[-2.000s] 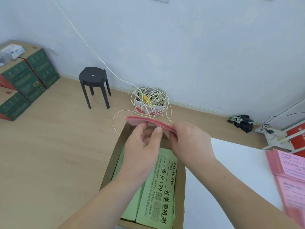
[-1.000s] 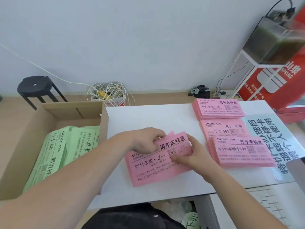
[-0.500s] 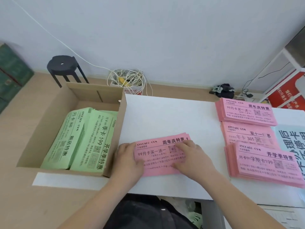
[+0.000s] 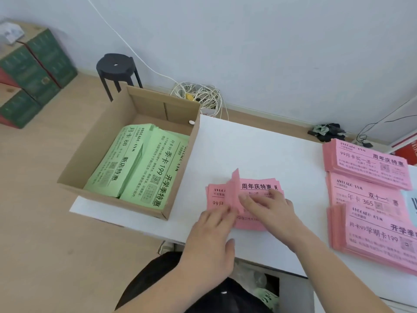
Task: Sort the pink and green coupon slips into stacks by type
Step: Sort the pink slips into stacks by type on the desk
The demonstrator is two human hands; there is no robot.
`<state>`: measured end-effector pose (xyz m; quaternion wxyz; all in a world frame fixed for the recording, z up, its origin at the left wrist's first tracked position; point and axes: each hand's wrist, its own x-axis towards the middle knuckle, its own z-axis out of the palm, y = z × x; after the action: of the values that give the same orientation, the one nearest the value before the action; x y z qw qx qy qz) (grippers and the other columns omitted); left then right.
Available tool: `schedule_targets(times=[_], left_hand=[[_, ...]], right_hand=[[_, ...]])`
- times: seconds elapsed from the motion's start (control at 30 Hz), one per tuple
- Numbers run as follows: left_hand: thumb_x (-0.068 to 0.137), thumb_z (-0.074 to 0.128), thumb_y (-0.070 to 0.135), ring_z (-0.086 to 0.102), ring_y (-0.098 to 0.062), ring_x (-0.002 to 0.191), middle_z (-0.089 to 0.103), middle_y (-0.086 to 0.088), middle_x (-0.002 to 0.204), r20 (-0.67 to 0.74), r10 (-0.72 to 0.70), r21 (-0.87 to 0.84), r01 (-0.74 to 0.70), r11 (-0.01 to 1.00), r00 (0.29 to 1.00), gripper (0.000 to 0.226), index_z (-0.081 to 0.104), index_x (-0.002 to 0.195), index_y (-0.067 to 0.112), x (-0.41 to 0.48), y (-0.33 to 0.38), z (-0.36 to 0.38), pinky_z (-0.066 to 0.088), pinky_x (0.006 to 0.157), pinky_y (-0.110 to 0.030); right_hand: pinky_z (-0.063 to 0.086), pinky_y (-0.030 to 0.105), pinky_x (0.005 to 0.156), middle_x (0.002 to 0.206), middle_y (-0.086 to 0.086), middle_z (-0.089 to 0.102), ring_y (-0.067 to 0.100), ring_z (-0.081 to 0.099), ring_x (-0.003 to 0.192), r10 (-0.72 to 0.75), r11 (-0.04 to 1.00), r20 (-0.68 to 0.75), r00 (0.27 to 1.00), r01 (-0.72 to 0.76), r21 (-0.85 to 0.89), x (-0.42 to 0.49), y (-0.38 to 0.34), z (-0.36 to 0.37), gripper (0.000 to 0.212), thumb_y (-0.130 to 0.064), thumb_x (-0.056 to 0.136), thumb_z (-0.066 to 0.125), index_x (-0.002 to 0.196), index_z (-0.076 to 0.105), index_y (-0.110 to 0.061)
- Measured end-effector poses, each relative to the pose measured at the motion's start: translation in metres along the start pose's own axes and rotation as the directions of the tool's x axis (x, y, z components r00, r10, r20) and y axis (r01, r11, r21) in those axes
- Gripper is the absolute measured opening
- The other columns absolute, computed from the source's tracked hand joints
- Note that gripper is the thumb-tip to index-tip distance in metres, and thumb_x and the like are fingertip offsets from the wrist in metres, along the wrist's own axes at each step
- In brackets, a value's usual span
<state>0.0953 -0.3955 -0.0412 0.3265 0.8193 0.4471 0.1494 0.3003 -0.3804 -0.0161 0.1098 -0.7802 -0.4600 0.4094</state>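
At lower centre my left hand (image 4: 212,236) reaches out with fingers fairly straight and thumb off the paper, tipping up the left ends of a few slips in the loose pink coupon bundle (image 4: 259,188). My right hand (image 4: 270,208) lies flat, fingers spread, pressing the rest onto the white table (image 4: 259,150). I judge this is a riffle to check types, so I keep that palm firm to stop sliding, lift few slips at a time, and read each heading before moving anything. At the right edge sit the sorted pink stacks (image 4: 365,197); the farthest stack (image 4: 372,161) seems to share the bundle's top heading. At centre left, the cardboard box (image 4: 126,132) holds the green slips (image 4: 140,163).
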Motion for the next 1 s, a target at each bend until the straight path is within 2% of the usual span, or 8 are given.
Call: schedule_targets(times=[0.13,0.27,0.37,0.47,0.6,0.77,0.9,1.0], left_hand=[[0.095,0.053,0.023,0.025,0.001,0.145,0.021,0.03,0.161,0.112,0.069,-0.157,-0.051,0.986,0.991,0.065,0.034,0.156,0.036,-0.007,0.006,0.003,0.018,0.123,-0.021],[0.097,0.056,0.015,0.028,0.013,0.14,0.032,0.034,0.148,-0.01,-0.275,-0.348,0.254,0.902,0.961,0.045,0.058,0.132,0.042,-0.011,-0.001,-0.001,0.023,0.122,-0.021],[0.094,0.06,0.008,0.06,0.006,0.109,0.05,0.021,0.139,0.03,-0.526,-0.584,0.442,0.681,0.85,0.038,0.061,0.116,0.039,-0.002,-0.001,-0.011,0.046,0.094,-0.013],[0.092,0.06,0.003,0.062,0.014,0.088,0.068,0.017,0.116,0.048,-0.591,-0.709,0.444,0.547,0.806,0.041,0.064,0.114,0.037,0.007,0.007,-0.022,0.045,0.076,-0.005],[0.092,0.06,0.004,0.057,0.014,0.105,0.065,0.031,0.119,0.137,-0.398,-0.643,0.387,0.66,0.907,0.052,0.061,0.124,0.045,0.006,0.021,-0.022,0.044,0.091,-0.012],[0.095,0.052,0.003,0.027,0.022,0.137,0.041,0.04,0.145,0.211,-0.202,-0.55,0.287,0.784,0.956,0.064,0.056,0.133,0.055,-0.002,0.025,-0.011,0.023,0.109,-0.006],[0.094,0.054,0.0,0.033,0.022,0.133,0.047,0.043,0.135,0.132,-0.314,-0.574,0.331,0.749,0.94,0.058,0.065,0.119,0.051,0.002,0.018,-0.012,0.023,0.104,0.001],[0.093,0.052,-0.004,0.049,0.02,0.116,0.051,0.036,0.125,0.044,-0.562,-0.671,0.441,0.595,0.826,0.049,0.064,0.118,0.037,0.006,0.011,-0.015,0.035,0.096,-0.004]], right_hand=[[0.032,0.046,0.118,0.151,-0.007,0.041,0.025,0.023,0.148,-0.05,0.995,-0.098,0.994,0.042,-0.088,0.003,0.006,0.013,0.05,-0.083,0.077,0.051,0.103,0.074,-0.047],[0.044,0.042,0.108,0.16,-0.007,0.034,0.018,0.038,0.143,-0.033,0.984,-0.145,0.989,0.007,-0.177,0.005,0.01,0.015,0.067,-0.084,0.078,0.036,0.115,0.072,-0.041],[0.044,0.034,0.104,0.163,-0.011,0.027,0.01,0.041,0.142,-0.03,0.984,-0.113,0.993,0.01,-0.177,-0.001,0.004,0.01,0.062,-0.081,0.085,0.046,0.129,0.066,-0.041],[0.043,0.031,0.098,0.162,-0.012,0.028,0.009,0.048,0.135,-0.023,0.986,-0.104,0.994,0.005,-0.169,-0.004,-0.002,0.004,0.06,-0.082,0.084,0.05,0.127,0.066,-0.043],[0.045,0.031,0.096,0.154,-0.015,0.036,0.007,0.053,0.123,-0.007,0.987,-0.088,0.996,-0.007,-0.16,-0.003,-0.004,0.005,0.053,-0.089,0.079,0.047,0.109,0.069,-0.051],[0.046,0.034,0.093,0.131,-0.02,0.05,0.008,0.049,0.13,0.029,0.999,-0.071,0.997,-0.032,-0.037,-0.003,0.001,0.001,0.074,-0.096,0.074,0.043,0.071,0.072,-0.028],[0.048,0.037,0.1,0.154,-0.018,0.039,0.008,0.05,0.133,-0.035,0.992,-0.113,0.993,0.02,-0.128,0.001,0.007,0.006,0.063,-0.088,0.075,0.046,0.11,0.071,-0.043],[0.046,0.038,0.103,0.155,-0.008,0.036,0.013,0.044,0.137,-0.029,0.983,-0.153,0.988,0.001,-0.183,0.0,0.002,0.016,0.075,-0.092,0.07,0.048,0.124,0.061,-0.042]])
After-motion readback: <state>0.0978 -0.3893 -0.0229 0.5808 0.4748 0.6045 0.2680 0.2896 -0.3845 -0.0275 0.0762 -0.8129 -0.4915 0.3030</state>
